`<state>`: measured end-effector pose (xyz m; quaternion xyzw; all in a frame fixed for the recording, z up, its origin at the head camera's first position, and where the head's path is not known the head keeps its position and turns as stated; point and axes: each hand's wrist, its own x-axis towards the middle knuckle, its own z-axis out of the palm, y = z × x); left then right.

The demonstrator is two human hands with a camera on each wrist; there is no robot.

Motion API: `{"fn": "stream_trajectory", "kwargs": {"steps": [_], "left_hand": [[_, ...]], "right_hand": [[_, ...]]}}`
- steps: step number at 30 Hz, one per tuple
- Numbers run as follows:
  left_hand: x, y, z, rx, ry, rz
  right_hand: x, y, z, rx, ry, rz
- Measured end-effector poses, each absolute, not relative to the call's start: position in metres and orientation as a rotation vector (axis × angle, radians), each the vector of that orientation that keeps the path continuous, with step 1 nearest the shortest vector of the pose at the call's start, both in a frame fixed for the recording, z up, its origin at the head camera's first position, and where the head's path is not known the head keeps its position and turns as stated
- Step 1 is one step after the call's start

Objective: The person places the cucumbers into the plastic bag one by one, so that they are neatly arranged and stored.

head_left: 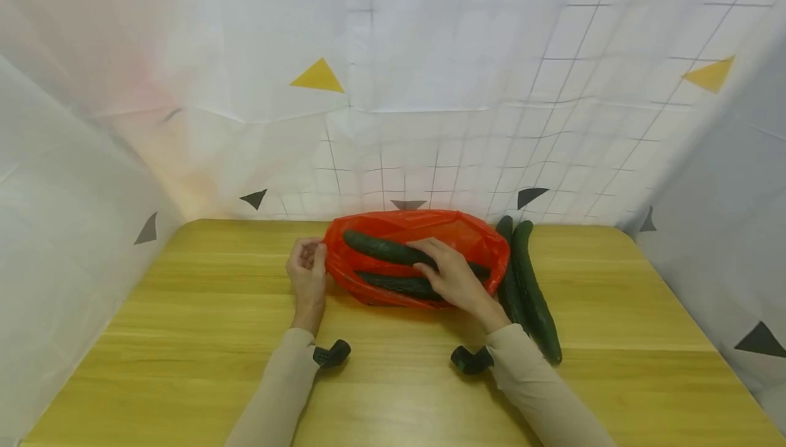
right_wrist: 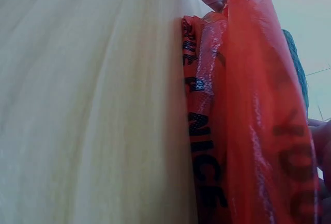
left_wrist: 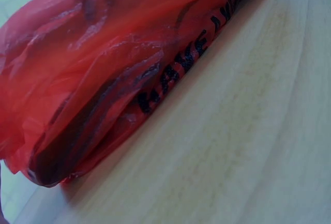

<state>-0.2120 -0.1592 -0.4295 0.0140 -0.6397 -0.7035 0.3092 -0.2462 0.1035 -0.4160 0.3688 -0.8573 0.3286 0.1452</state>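
Observation:
A red plastic bag [head_left: 424,223] lies on the table with its mouth spread open upward. My left hand [head_left: 308,275] pinches the bag's left rim between thumb and fingers. Over the opening, my right hand [head_left: 456,278] grips a dark green cucumber [head_left: 382,249], which slants across the mouth with its left end near the far rim. Beneath it another cucumber [head_left: 402,285] rests inside along the near side. Dark printed letters show on the bag's side [left_wrist: 170,71] in the left wrist view. In the right wrist view, the bag's wall hides most of the contents.
Two long cucumbers [head_left: 539,304] lie side by side on the wooden table [head_left: 626,310], just right of the bag, partly behind the right forearm. White sheeting [head_left: 417,37] with grid lines and triangle marks surrounds the table at back and sides.

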Motion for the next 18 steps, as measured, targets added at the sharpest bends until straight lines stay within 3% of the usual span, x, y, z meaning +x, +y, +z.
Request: {"fn": "stream_trajectory", "kwargs": {"steps": [18], "left_hand": [[-0.215, -0.158, -0.430, 0.034, -1.658, -1.845]], "right_hand": [[-0.250, 0.097, -0.428, 1.080, -2.563, 0.913]]}}
